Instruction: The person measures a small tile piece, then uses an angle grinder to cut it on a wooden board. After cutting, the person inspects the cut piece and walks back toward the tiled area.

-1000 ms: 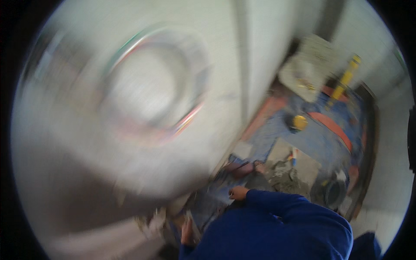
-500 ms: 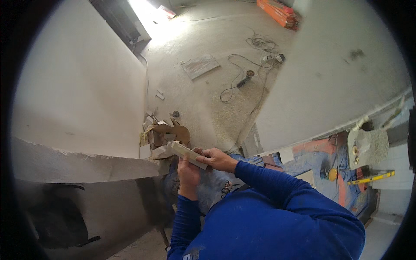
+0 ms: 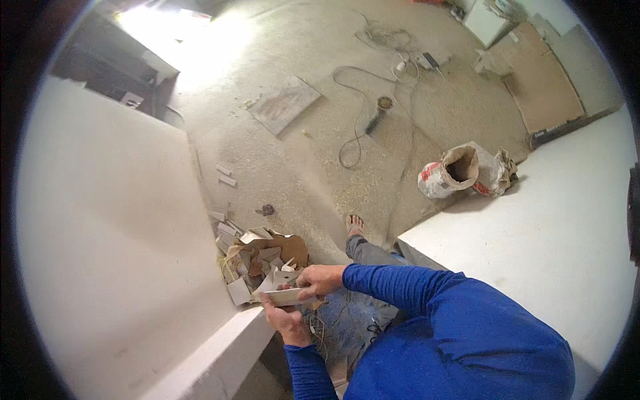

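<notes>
Strip (image 3: pixel 283 297) (tile, perhaps) between hands (image 3: pixel 289 323) (image 3: pixel 323 281)

The tile strip (image 3: pixel 283 297) is plain off-white. The long-sleeved top (image 3: pixel 487 320) is solid royal blue, the trouser leg (image 3: pixel 366 251) grey. The paper sack (image 3: pixel 437 182) is white with red markings and brown inside; the cardboard sheet (image 3: pixel 543 77) is tan. Pale speckles mottle the grey-beige floor (image 3: pixel 273 173).

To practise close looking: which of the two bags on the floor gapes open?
The left bag, its wide brown mouth plainly showing; the crumpled right bag shows no such opening.
</notes>
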Demonstrator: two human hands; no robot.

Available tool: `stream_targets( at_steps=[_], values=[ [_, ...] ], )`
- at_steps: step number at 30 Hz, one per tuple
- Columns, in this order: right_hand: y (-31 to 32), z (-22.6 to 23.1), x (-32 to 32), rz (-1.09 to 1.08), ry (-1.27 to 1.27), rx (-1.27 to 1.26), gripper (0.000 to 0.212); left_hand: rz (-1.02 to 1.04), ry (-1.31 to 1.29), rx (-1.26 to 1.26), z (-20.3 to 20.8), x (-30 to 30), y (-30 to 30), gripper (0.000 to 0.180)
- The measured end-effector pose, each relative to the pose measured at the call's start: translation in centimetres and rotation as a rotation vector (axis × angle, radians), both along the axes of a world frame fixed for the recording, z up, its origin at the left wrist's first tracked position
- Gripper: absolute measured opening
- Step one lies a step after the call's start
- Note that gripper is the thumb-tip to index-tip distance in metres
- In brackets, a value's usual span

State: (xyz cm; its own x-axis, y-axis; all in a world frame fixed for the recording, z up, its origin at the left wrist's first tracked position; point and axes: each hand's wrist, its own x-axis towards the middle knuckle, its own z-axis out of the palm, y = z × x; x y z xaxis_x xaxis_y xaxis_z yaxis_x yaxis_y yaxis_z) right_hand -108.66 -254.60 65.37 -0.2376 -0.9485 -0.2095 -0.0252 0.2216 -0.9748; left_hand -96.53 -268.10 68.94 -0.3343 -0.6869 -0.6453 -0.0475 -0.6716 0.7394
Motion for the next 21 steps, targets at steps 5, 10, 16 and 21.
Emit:
stream_targets(
  at_steps=[5,10,16,21],
  values=[
    [-0.6,1.3,-4.9,-0.108,0.056,0.125,0.045,0.052,-0.032,0.218,-0.5,-9.9,-2.9,0.053],
    [5.3,0.5,-10.8,0.067,0.28,0.443,0.052,-0.724,-0.365,-0.159,2.7,-13.4,-8.2,0.051],
    [9.7,-1.3,-15.8,0.075,0.061,0.601,0.039,-1.32,-0.583,-0.051,2.4,-13.6,-11.6,0.061],
    [5.5,2.4,-28.0,0.138,-0.405,0.552,0.045,-1.623,-0.527,0.239,5.5,-22.6,-19.9,0.057]
  ],
)
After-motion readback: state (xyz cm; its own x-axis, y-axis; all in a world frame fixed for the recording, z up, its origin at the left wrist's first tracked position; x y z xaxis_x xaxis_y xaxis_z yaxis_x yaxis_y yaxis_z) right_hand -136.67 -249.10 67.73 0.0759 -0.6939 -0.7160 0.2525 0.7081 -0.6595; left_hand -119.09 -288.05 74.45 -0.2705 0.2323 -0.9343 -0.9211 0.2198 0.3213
